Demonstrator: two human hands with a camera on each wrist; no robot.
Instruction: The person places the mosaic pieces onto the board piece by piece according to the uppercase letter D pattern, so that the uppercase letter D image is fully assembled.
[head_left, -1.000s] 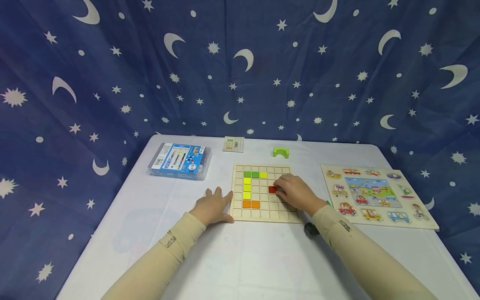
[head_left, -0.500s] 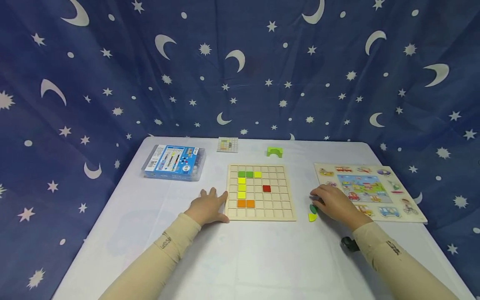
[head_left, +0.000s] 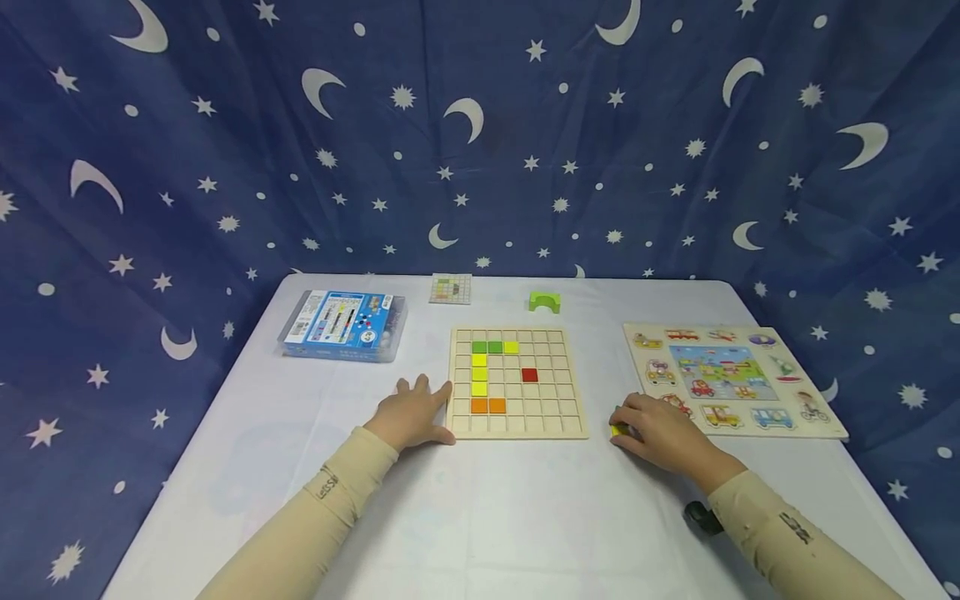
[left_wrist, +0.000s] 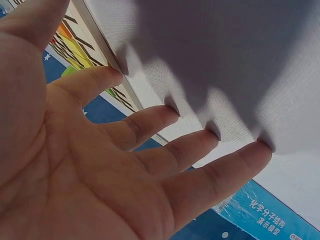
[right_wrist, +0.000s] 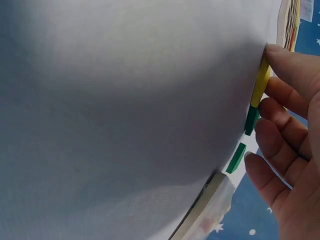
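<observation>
My left hand (head_left: 408, 414) lies at the left edge of the wooden grid board (head_left: 551, 407), fingers spread and thumb at the near corner. In the left wrist view its fingertips rest on the white cloth. Green tiles (head_left: 487, 347), yellow tiles (head_left: 479, 374), orange tiles (head_left: 488, 406) and one red tile (head_left: 529, 376) sit in the grid. Right of the board, my right hand (head_left: 663, 433) pinches a yellow quarter-round piece (right_wrist: 260, 80) between thumb and fingers, low over the cloth. Two green pieces, one near (right_wrist: 251, 120) and one farther (right_wrist: 236, 158), lie beside its fingers.
At the right lies a vehicle picture puzzle (head_left: 813, 379), close behind my right hand. A blue-labelled plastic box (head_left: 343, 325) stands at back left. Farther back are a small pattern card (head_left: 450, 289) and a green arch block (head_left: 544, 302). A black object (head_left: 702, 518) shows by my right sleeve.
My right hand has left the red tile on the grid, moved right to the loose pieces, and now grips the yellow one. My left hand stays at the board's edge.
</observation>
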